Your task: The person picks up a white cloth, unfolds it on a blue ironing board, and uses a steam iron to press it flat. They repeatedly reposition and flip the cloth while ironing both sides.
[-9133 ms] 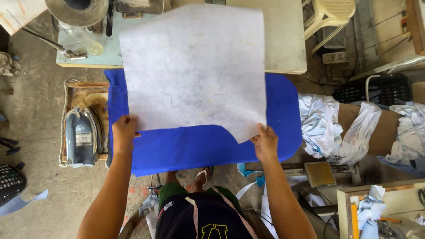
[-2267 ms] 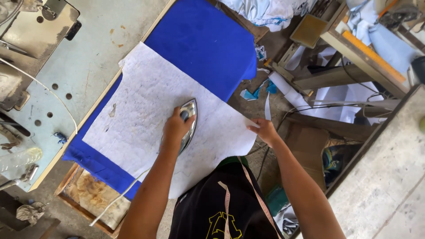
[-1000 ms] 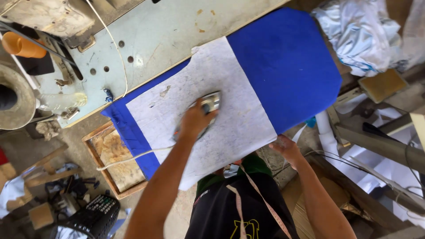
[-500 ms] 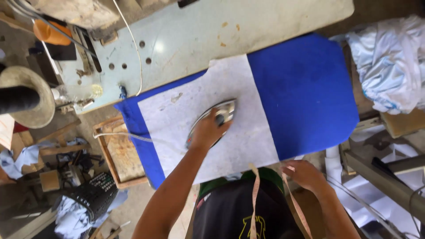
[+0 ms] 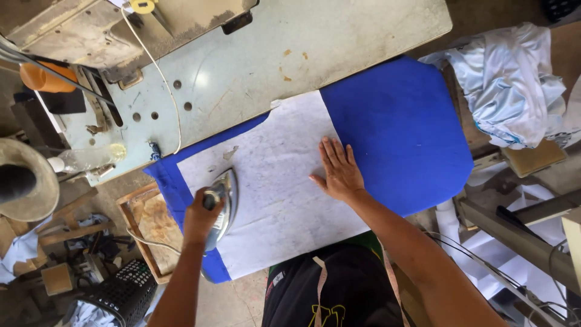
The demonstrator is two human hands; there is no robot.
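Seen from above, the left hand (image 5: pixel 198 221) grips the handle of a silver metal clothes iron (image 5: pixel 223 206) at eight o'clock on a white paper-like sheet (image 5: pixel 272 188). The right hand (image 5: pixel 339 172) presses flat, fingers spread, at the sheet's three o'clock edge over blue fabric (image 5: pixel 393 127) covering the surface.

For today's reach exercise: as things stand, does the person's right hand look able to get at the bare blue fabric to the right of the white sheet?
Probably yes. The right hand lies flat on the white sheet, close to its right edge, and the blue fabric beyond looks uncovered. The left hand grips the iron on the far side.
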